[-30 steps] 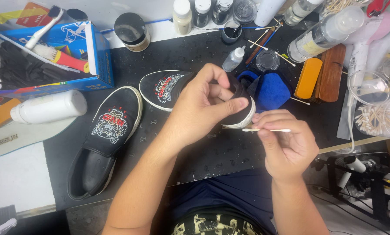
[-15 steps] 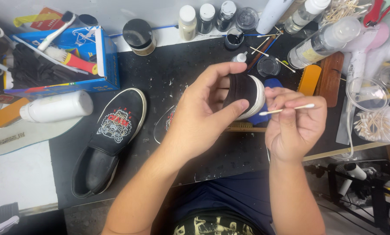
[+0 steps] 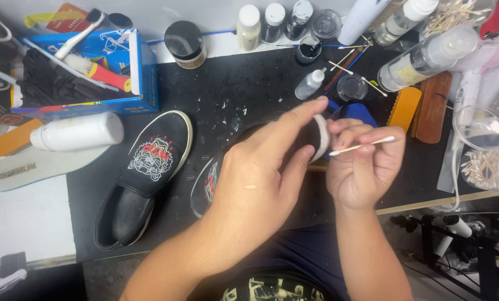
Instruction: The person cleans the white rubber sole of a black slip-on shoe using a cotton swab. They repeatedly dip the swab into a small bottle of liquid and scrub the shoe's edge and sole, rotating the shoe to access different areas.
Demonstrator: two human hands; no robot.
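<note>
Left hand (image 3: 260, 178) grips the held shoe (image 3: 316, 136) raised over the black tabletop (image 3: 216, 83), heel end up, fingers wrapped across it. Right hand (image 3: 361, 167), just right of that shoe, pinches a cotton swab (image 3: 362, 146), tip touching the white sole edge. Second shoe (image 3: 143, 178) lies flat on the tabletop, left of the held shoe. Beyond the held shoe: blue cloth (image 3: 361, 111), small dropper bottle (image 3: 309, 85), row of jars.
</note>
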